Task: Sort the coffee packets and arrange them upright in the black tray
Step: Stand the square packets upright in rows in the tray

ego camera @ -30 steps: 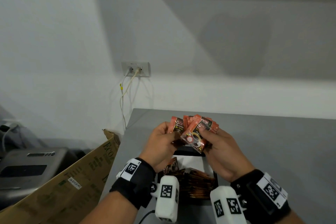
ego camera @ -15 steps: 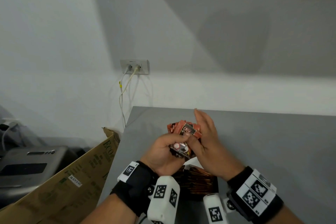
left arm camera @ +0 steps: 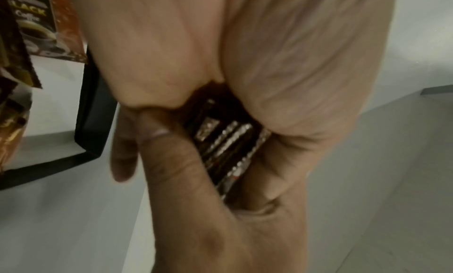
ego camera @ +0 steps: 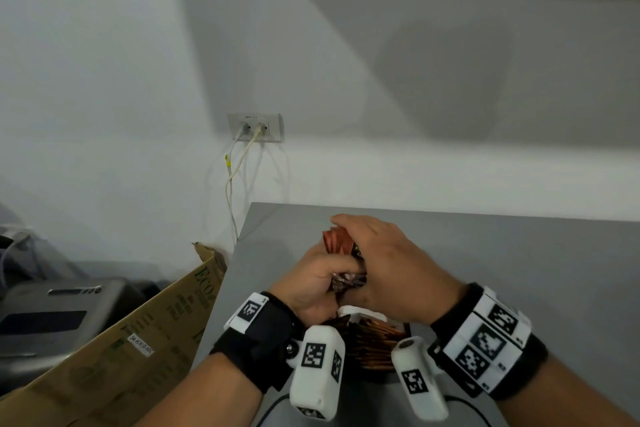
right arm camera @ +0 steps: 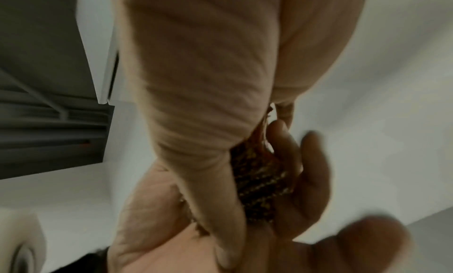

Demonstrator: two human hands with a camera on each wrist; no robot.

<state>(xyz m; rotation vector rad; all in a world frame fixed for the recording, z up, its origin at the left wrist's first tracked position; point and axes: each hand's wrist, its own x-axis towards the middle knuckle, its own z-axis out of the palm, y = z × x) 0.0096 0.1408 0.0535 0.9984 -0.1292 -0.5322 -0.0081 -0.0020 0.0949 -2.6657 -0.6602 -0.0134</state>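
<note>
A stack of orange and black coffee packets (ego camera: 336,240) is squeezed between both hands above the grey table (ego camera: 512,263). My left hand (ego camera: 311,279) grips the stack from the left, thumb over its lower end. My right hand (ego camera: 384,260) wraps over the top and right side. In the left wrist view the stack (left arm camera: 225,145) shows edge-on between my thumb and the other palm. The right wrist view shows the packets (right arm camera: 257,180) blurred under curved fingers. The black tray (left arm camera: 90,122) lies just below the hands and holds more packets (ego camera: 374,340), partly hidden by the wrist cameras.
An open cardboard box (ego camera: 138,333) leans against the table's left edge, with a grey machine (ego camera: 52,315) beyond it. A wall socket (ego camera: 255,126) with two cables hangs behind the table's far left corner. Bare table stretches to the right.
The fanned packets have been pushed together into a tight stack. My right hand has swung from beside the stack to over its top, and both hands have dropped toward the tray.
</note>
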